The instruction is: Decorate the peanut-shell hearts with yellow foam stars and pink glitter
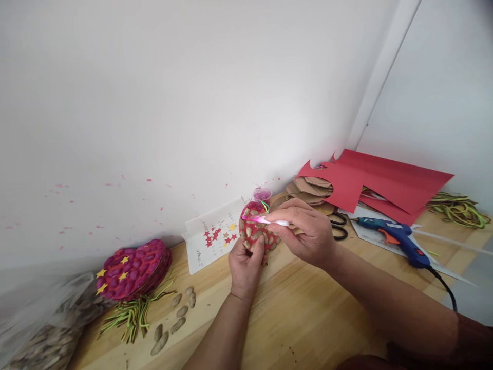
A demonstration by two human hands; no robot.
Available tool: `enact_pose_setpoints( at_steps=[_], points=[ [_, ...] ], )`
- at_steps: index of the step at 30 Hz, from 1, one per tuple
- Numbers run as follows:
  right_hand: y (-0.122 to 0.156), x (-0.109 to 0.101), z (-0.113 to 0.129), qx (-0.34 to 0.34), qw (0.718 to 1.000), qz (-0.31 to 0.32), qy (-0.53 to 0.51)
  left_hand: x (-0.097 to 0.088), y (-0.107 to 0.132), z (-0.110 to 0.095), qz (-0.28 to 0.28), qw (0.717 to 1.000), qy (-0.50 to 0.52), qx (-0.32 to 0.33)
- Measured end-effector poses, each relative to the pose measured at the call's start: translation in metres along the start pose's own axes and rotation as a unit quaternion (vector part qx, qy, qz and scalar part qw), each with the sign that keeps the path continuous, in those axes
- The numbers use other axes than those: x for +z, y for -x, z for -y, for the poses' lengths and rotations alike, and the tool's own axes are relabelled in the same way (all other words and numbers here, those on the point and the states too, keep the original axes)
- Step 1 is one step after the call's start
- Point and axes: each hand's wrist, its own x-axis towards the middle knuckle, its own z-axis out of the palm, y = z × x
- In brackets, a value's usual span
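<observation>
My left hand (247, 263) grips the lower edge of a round red piece (254, 229) with whole peanuts stuck on its face, thumb in front. Magenta paint covers part of its upper rim, while the peanuts lower down are still tan. In my right hand (308, 232) is a paintbrush (282, 223) with a white handle, pinched between thumb and fingers. Its pink end points left across the upper part of the piece; I cannot tell whether it touches. Just behind stands a small cup of magenta paint (262, 193). A green strand shows by the piece's upper right edge.
At left lie stacked magenta peanut-covered pieces (134, 270) with yellow stars and yarn tassels, loose peanuts (182, 311) and a plastic bag (42, 341). A paper (196, 246) holds small stars. At right are cardboard pieces (308, 195), scissors (340, 234), red paper (396, 180) and a corded glue gun (404, 241).
</observation>
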Motion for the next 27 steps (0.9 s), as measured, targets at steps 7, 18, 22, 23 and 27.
enact_pose_setpoints(
  at_steps=[7, 18, 22, 23, 27],
  points=[
    [-0.0001, 0.0002, 0.0001, 0.008, 1.000, -0.019, 0.008, 0.0006, 0.0012, -0.0028, -0.008, 1.000, 0.009, -0.016],
    [0.0009, 0.0002, -0.0015, 0.002, 1.000, -0.013, 0.008, 0.0002, 0.0004, -0.0021, -0.006, 1.000, 0.000, -0.016],
    [0.0010, 0.0012, -0.0015, -0.007, 1.000, -0.004, 0.007, -0.0002, 0.0006, -0.0023, 0.000, 1.000, -0.008, -0.008],
    [0.0010, 0.0012, -0.0016, -0.004, 1.000, -0.009, 0.010, -0.0002, 0.0008, -0.0022, -0.001, 1.000, -0.004, -0.010],
    [0.0012, 0.0007, -0.0020, 0.011, 1.000, -0.019, 0.013, 0.0002, 0.0011, -0.0013, -0.005, 1.000, 0.018, -0.016]
  ],
)
